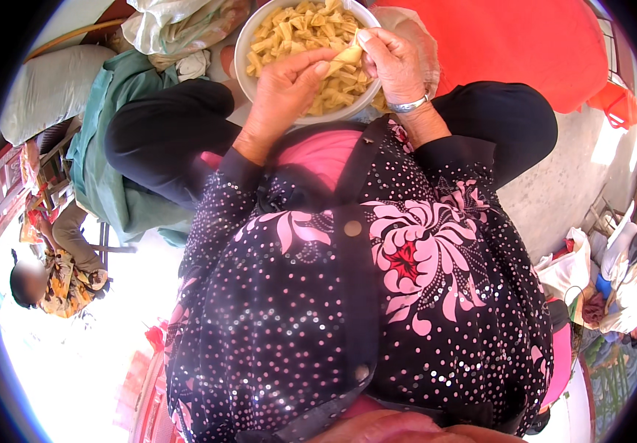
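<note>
My left hand (289, 92) and my right hand (391, 66) pinch a pale yellow, flat strip (346, 55) between them, over a white round bowl (242, 63). The bowl holds many similar yellow folded pieces (289, 33). The strip runs from the left thumb and forefinger up to the right thumb. A silver bracelet circles my right wrist. My dark-trousered knees flank the bowl.
A red round surface (518, 40) lies at upper right. Green cloth (119, 184), a grey sack (49, 88) and white sacks (156, 26) are at left. A person in a floral top (67, 284) is at far left. Piled cloths (621, 295) sit at right.
</note>
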The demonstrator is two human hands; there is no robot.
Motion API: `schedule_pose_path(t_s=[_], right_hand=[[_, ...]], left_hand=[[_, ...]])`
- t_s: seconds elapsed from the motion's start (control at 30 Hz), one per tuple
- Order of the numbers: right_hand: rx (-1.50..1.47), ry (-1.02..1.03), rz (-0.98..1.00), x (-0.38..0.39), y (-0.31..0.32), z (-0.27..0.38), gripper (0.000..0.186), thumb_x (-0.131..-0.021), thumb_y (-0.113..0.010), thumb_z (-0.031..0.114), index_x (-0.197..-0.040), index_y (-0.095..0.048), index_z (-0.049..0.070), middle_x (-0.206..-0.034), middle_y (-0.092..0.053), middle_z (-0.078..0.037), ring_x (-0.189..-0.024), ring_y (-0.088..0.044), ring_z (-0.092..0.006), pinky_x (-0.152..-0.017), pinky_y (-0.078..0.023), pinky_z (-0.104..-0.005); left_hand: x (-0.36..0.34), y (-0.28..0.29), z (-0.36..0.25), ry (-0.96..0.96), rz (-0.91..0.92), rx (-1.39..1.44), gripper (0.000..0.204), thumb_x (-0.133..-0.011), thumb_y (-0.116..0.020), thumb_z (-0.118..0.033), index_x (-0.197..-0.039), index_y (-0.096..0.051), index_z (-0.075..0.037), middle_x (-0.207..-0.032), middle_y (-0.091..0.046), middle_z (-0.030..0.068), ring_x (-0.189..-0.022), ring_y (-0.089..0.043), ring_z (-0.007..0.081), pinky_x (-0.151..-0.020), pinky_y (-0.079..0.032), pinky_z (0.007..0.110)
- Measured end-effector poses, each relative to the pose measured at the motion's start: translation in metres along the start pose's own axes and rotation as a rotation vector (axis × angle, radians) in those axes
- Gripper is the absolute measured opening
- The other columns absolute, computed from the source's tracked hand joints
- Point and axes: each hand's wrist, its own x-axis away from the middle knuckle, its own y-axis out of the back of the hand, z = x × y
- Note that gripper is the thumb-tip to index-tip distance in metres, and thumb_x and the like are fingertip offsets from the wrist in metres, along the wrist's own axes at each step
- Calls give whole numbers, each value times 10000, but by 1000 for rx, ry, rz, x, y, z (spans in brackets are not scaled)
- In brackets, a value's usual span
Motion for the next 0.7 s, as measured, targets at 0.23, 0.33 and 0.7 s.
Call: schedule_pose_path(t_s=[0.23,0.33,0.7], right_hand=[[-108,-64,40,-2,-2,0,286,-899,-588,292,-782,-596,31,-565,-481,27,-434,-418,-53,-406,-333,-199],[-159,-294,161,8,-5,17,308,-883,-609,343,-874,-613,35,-586,-496,17,-431,-426,-61,-406,-354,-204],[-309,-316,227,10,-8,-3,148,-816,-631,166,-848,-617,22,-644,-525,-23,-460,-444,-64,-392,-362,-210]], left_hand=[[4,-2,4,-158,-61,-236,262,-932,-528,-104,-1172,-616,-44,-584,-398,-108,-488,-325,-9,-444,-247,161],[1,-4,1,-228,-90,-331,264,-934,-523,-105,-1177,-603,-39,-586,-399,-106,-497,-320,-7,-450,-236,158],[1,-2,3,-88,-57,-141,204,-929,-509,-93,-1125,-505,-34,-653,-484,-58,-538,-377,4,-473,-278,170]])
